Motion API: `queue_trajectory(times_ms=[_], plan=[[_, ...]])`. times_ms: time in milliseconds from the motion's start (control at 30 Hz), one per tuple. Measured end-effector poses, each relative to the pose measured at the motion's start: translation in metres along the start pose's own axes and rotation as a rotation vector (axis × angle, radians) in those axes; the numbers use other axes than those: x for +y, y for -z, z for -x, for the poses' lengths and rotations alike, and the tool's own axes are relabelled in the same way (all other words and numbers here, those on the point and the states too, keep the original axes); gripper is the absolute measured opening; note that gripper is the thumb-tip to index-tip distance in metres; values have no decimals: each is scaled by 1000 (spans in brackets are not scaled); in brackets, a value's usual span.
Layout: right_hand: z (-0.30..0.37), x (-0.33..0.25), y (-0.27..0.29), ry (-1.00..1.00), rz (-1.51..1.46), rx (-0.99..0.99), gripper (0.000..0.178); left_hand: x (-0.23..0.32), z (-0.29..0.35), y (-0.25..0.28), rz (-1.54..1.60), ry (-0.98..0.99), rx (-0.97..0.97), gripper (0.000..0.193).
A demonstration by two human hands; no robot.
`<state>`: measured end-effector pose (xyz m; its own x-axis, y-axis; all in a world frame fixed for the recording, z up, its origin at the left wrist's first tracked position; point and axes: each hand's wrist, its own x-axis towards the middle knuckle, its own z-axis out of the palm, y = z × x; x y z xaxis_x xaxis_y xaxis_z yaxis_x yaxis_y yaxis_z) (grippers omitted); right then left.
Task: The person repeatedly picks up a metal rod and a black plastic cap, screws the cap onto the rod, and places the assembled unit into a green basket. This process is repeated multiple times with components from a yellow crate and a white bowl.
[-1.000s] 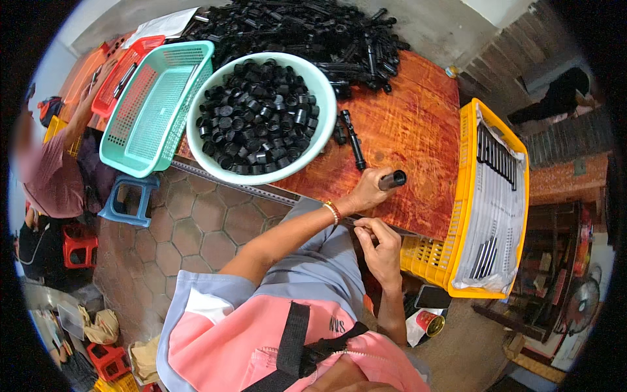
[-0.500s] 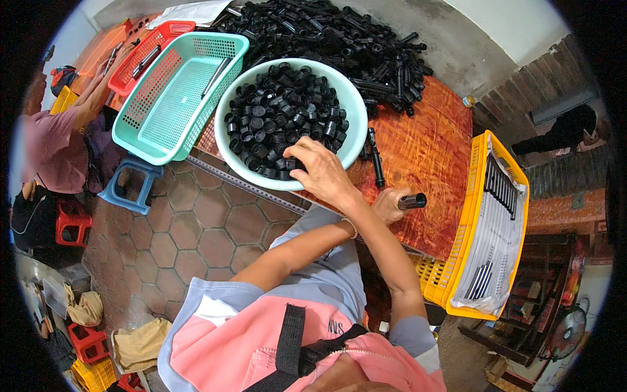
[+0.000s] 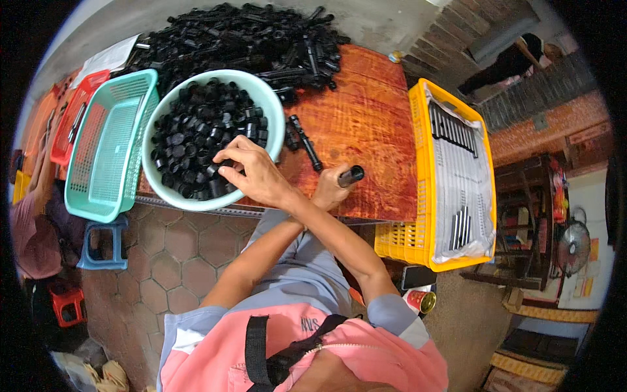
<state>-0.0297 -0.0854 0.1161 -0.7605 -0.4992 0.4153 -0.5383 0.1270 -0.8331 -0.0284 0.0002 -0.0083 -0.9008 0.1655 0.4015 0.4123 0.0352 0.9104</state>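
The short black tube (image 3: 351, 175) stands just right of the frame's centre, clamped in the left hand (image 3: 330, 191), which rests on the near edge of the red-brown table (image 3: 372, 130). The arms are crossed: the right hand (image 3: 251, 173) reaches over to the left and dips into the pale green bowl (image 3: 274, 111), its fingers curled down among the small black caps (image 3: 196, 130). Whether they have closed on 1 cannot be told, because the fingertips are buried in the heap. So the 2 hands are apart, 1 on the tube and 1 in the bowl. A few loose tubes (image 3: 305, 140) lie on the wood just right of the bowl. At the top of the frame a large pile of black tubes (image 3: 241, 32) covers the far part of the table. On the right, the yellow crate (image 3: 418, 215), lined with a pale sheet, holds 1 row of black pieces (image 3: 450, 127) in its upper part and a smaller bunch (image 3: 461, 228) lower down, with most of the liner bare. Judged from this, the work looks to be at an early stage: the bowl is close to full, the pile is big and the crate is sparsely filled. At the left are a teal basket (image 3: 104, 157) and a red basket (image 3: 75, 117), with a blue stool (image 3: 104, 242) below them.
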Motion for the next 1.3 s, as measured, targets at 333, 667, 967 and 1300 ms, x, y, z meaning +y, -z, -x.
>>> queue_trajectory(times_ms=[333, 667, 967, 1300], plan=[[109, -41, 128, -137, -138, 619, 34, 18, -2, 4, 40, 22, -3, 27], [120, -35, 157, -184, 223, 513, 31, 12, 0, 6, 17, 41, -18, 29], [87, -56, 175, -107, 620, -72, 22, 11, 0, 4, 32, -18, 10, 27], [74, -57, 183, -80, 677, -276, 21, 18, -1, 7, 70, 6, -23, 25]])
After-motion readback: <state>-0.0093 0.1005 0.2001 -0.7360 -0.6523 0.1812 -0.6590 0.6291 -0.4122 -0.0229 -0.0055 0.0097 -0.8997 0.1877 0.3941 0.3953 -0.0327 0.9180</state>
